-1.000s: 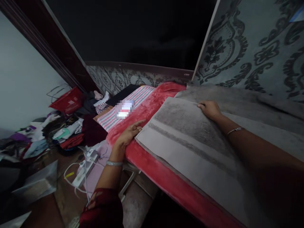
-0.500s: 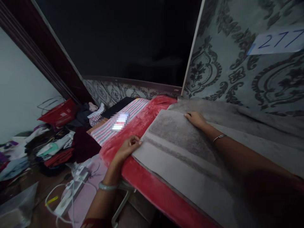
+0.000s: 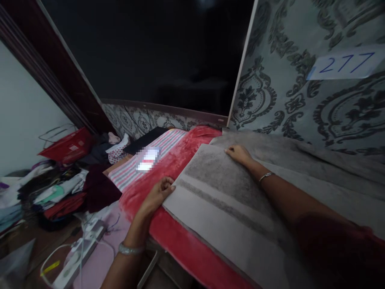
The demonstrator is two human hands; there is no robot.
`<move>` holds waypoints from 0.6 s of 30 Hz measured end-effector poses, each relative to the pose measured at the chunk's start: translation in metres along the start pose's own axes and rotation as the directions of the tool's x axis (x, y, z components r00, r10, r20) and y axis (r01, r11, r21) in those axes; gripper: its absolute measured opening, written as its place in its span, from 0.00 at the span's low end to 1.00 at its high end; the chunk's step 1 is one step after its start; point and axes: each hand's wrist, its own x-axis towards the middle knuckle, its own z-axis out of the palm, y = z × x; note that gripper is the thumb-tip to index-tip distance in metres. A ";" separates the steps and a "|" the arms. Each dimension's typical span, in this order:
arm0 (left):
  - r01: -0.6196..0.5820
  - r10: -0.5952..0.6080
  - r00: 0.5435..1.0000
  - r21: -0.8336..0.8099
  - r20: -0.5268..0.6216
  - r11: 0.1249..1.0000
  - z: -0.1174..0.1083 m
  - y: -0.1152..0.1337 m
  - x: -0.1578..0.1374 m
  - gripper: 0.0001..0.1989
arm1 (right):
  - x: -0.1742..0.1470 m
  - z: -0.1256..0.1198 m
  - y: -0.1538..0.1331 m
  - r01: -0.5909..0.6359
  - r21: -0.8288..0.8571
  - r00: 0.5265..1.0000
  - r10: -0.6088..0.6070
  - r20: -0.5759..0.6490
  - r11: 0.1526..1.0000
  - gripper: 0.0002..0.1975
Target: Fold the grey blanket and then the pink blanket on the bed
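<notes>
Head view: a grey, flat-laid rectangular cloth (image 3: 222,172) of soft-looking fabric is seen at the centre, spread over a bright red plush blanket (image 3: 192,245). Its far part is covered in a dark, mottled, brushed-looking pile. Nearer, this is bordered by a narrow pale band, then by a thin dark stripe, and last by a broad, smooth, pale grey panel. The bands are run from left to right, along the near edge, under which a thin darker rim is shown. The left end is cut off straight, and its near corner is laid over the red plush. The near right part is lost in shadow.

The left hand (image 3: 155,196) is placed at the left edge, its fingers curled loosely inward and the thumb rested on the edge; whether fabric is gripped cannot be told. The right hand (image 3: 240,155) is set at the far edge, thumb and forefinger drawn almost together; any pinch of cloth between them cannot be made out.

Beyond, to the far right, a larger grey fabric sheet (image 3: 264,142) is spread. At far left, the red plush is bordered by a pink, white and grey striped cloth (image 3: 168,140).
</notes>
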 end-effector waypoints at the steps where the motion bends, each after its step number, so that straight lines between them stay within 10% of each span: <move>1: -0.006 0.006 1.000 0.002 -0.002 1.000 0.000 -0.001 0.000 0.27 | 0.004 0.001 -0.003 0.018 0.012 1.000 -0.018 0.013 1.000 0.17; 18: -0.076 0.082 0.994 -0.075 0.077 0.994 -0.002 -0.008 -0.008 0.20 | 0.043 0.039 -0.055 0.093 0.046 0.994 -0.091 -0.060 0.995 0.13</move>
